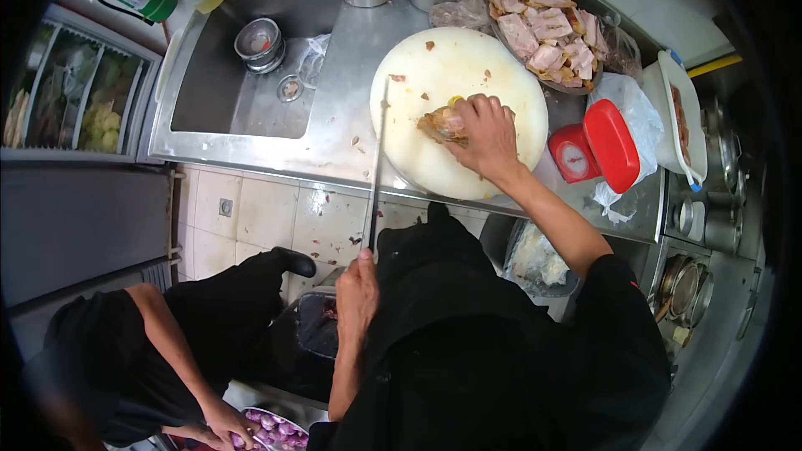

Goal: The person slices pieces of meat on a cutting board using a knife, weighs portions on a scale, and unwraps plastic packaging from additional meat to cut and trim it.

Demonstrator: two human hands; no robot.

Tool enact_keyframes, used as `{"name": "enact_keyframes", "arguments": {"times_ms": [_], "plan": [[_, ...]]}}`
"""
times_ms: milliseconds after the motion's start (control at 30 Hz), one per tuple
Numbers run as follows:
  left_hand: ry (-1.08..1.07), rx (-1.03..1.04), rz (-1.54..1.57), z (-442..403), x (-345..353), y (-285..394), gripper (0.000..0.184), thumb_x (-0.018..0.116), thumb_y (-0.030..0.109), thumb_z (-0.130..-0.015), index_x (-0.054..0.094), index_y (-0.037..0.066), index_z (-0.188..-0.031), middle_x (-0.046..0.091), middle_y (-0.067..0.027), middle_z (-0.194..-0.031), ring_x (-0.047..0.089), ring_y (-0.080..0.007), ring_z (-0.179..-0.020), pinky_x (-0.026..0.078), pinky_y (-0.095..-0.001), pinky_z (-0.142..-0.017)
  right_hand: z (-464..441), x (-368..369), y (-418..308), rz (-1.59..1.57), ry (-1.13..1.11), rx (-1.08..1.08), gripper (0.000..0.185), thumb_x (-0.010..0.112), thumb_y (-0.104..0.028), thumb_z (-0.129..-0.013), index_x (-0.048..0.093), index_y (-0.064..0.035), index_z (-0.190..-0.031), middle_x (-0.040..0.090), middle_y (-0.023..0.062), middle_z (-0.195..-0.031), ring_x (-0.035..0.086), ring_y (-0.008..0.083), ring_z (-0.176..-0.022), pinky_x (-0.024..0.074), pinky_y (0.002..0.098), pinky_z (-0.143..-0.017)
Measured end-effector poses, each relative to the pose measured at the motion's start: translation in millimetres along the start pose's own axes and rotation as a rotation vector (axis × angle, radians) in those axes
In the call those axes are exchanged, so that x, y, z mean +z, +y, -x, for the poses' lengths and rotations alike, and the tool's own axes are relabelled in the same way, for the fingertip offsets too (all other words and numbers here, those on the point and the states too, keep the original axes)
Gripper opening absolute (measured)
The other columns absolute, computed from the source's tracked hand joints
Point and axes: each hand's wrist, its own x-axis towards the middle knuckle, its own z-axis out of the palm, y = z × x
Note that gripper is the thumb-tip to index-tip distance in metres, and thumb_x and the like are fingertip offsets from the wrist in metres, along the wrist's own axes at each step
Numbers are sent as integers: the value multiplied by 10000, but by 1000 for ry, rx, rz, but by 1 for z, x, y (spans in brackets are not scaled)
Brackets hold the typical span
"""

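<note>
My left hand [357, 288] is closed round the handle of a long knife [378, 154]. Its narrow blade points away from me, across the left part of a round white cutting board [510, 83]. On the board, the fingers of my right hand [487, 135] grip a browned piece of cooked meat [441, 125], and they partly hide it. A small yellow thing [455, 101] shows beside those fingers; I cannot make out what it is. Small meat scraps [397, 78] lie around the board. The blade is apart from the held piece.
A large bowl of meat slices [547, 29] stands behind the board. To the right are a red scale [576, 159] and a white tub [668, 108]. On the left is a sink [242, 104] holding metal bowls [260, 43]. Another person [167, 359] works at lower left with purple onions [276, 430].
</note>
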Motion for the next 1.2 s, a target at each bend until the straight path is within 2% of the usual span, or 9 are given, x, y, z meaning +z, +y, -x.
{"name": "enact_keyframes", "arguments": {"times_ms": [33, 133, 167, 267, 367, 500, 600, 700, 1200], "plan": [[-25, 33, -49, 3, -1, 12, 673, 317, 496, -1049, 628, -90, -939, 601, -394, -880, 543, -593, -953, 431, -587, -793, -7, -9, -2, -26, -18, 27, 677, 840, -228, -578, 561, -56, -1171, 524, 139, -1234, 493, 325, -1170, 405, 434, -934], [-39, 82, -105, 15, -1, 43, 676, 302, 497, -1050, 616, -91, -937, 599, -395, -867, 549, -591, -940, 426, -599, -792, -25, -8, 18, -23, 163, -171, 684, 830, -212, -575, 553, -48, -1180, 543, 139, -1217, 506, 333, -1148, 411, 434, -913], [-38, 98, -125, 18, 0, 52, 670, 297, 490, -1053, 604, -90, -921, 599, -392, -855, 554, -591, -916, 428, -603, -775, -29, -4, 25, -175, 87, -115, 693, 810, -186, -570, 541, -34, -1190, 582, 148, -1165, 532, 348, -1115, 411, 437, -910], [-49, 81, -167, 21, 1, 75, 648, 317, 476, -1056, 591, -82, -873, 601, -381, -827, 558, -590, -888, 428, -607, -751, -33, -11, 21, -248, -176, 31, 702, 792, -161, -564, 528, -21, -1199, 612, 165, -1106, 555, 357, -1081, 405, 443, -925], [-41, 82, -176, 25, 4, 91, 593, 347, 444, -1060, 559, -63, -835, 582, -377, -764, 557, -589, -832, 427, -613, -710, -27, 6, 21, -242, 86, 1, 646, 784, -135, -568, 544, -51, -1161, 620, 123, -983, 572, 317, -969, 395, 422, -853], [-63, 81, -257, 25, 8, 106, 584, 307, 420, -1070, 569, -57, -859, 617, -308, -746, 596, -538, -803, 443, -545, -685, -26, 3, 16, -197, 103, 124, 648, 792, -127, -566, 550, -59, -1163, 624, 110, -1014, 571, 299, -975, 385, 407, -837], [-62, 78, -291, 24, 9, 122, 583, 312, 429, -1069, 574, -53, -871, 620, -305, -753, 604, -528, -799, 454, -542, -682, -29, 3, 20, -225, 86, 133, 646, 799, -120, -563, 564, -70, -1162, 627, 91, -1043, 572, 285, -989, 378, 396, -832], [-14, 127, -288, 19, 12, 126, 535, 396, 410, -1055, 537, -36, -796, 580, -358, -702, 570, -575, -742, 439, -601, -636, -31, 3, 21, -246, 80, 132, 630, 803, -116, -563, 584, -76, -1152, 626, 74, -1068, 572, 274, -1002, 375, 390, -836], [-53, 110, -314, 10, -1, 128, 531, 411, 414, -1049, 535, -31, -786, 589, -346, -693, 590, -557, -727, 459, -602, -634, -31, 7, 23, -264, 107, 161, 614, 818, -121, -574, 586, -73, -1141, 621, 86, -1067, 577, 284, -1027, 385, 403, -868]]}}
